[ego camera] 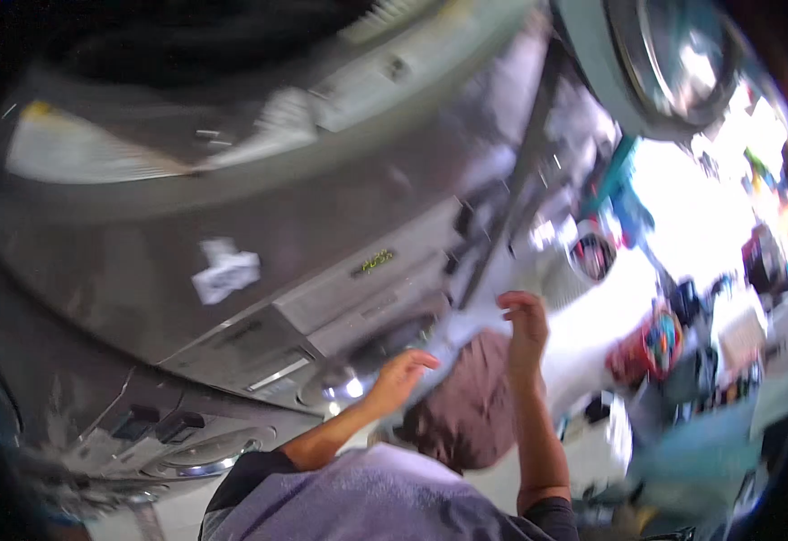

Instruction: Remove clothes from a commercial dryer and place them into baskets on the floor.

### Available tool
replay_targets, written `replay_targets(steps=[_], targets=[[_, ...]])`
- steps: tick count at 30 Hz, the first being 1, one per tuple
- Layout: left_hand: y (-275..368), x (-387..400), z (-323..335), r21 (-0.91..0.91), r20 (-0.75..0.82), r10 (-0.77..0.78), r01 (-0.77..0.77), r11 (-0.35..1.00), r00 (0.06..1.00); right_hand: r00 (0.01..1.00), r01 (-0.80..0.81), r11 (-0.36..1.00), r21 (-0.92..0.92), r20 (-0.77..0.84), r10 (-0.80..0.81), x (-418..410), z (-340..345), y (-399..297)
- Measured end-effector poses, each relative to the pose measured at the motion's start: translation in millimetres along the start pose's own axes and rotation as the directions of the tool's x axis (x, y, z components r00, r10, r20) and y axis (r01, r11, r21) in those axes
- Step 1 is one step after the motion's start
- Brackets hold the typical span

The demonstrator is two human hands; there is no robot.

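Note:
My left hand [402,380] is raised in front of the lower part of a large front-loading washing machine [367,297], its fingers curled loosely with nothing seen in them. To its right my right hand [526,324] is held up, fingers bent and apart from the thumb, with no object visible in it. Between and below my forearms shows a brown cloth-like thing [468,406]; whether it is a garment I wear cannot be told. The machine bears a lit display [375,261] and a small white paper [226,272]. The picture is blurred.
More machines with round doors stand at the lower left [208,453] and upper right [671,61]. On the right are a white bucket [556,277] with things inside, a red basket [637,355] of small items, and assorted clutter. Bright light washes out the floor there.

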State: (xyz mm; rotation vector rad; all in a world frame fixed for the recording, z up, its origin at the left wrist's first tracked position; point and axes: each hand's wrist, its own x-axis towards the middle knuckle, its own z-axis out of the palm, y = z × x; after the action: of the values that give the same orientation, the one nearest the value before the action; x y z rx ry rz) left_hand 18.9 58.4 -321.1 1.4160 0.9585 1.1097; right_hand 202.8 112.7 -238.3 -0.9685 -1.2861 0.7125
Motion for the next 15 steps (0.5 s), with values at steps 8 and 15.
replay_targets(steps=[8,15], targets=[[279,-76,-40,0.229,-0.054,0.996,-0.97,0.081,0.07,0.432,0.899,0.386,-0.204,0.288,-0.854,121,147,-226],[302,-79,-16,0.304,-0.111,0.992,-0.948,0.095,0.064,0.724,0.634,0.757,0.159,0.222,-0.653,212,186,-253]])
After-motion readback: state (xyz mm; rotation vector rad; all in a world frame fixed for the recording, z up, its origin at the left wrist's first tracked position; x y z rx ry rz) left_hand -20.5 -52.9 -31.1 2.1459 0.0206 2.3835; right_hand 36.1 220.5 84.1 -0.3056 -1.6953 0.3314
